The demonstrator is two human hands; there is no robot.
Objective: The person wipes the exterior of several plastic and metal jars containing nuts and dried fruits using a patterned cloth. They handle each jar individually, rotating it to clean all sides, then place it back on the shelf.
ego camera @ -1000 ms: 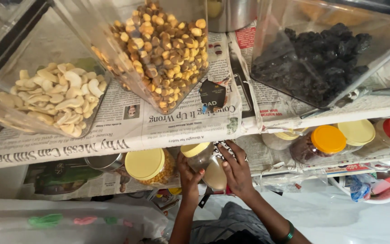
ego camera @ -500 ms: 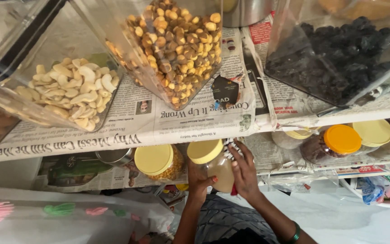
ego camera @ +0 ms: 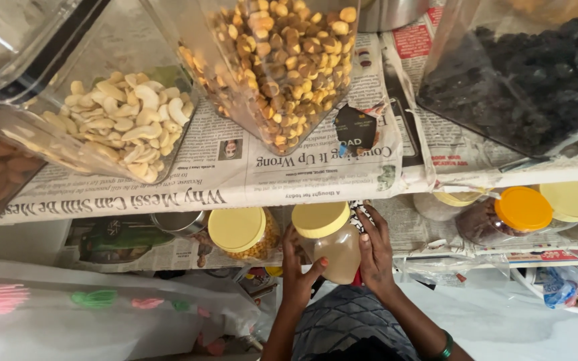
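Observation:
Both my hands grip a clear plastic jar [ego camera: 332, 242] with a pale yellow lid and a tan, cloudy filling. My left hand [ego camera: 300, 273] wraps its left side, thumb across the front. My right hand [ego camera: 376, 251] presses flat on its right side; a green bangle sits on that wrist. The jar stands roughly upright at the front edge of the lower shelf [ego camera: 403, 230], just right of a similar yellow-lidded jar [ego camera: 242, 232] of yellow grains.
The newspaper-lined upper shelf [ego camera: 188, 200] carries clear tubs of cashews [ego camera: 118, 124], roasted chickpeas [ego camera: 289, 63] and dark dried fruit [ego camera: 536, 73]. An orange-lidded jar [ego camera: 503, 215] and yellow-lidded jars stand at lower right. A steel container [ego camera: 172, 222] sits left. A plastic sheet [ego camera: 88, 311] lies below left.
The jar has tilted up from leaning to nearly upright and come forward in my hands. The view has shifted left, so the shelves sit further right in frame.

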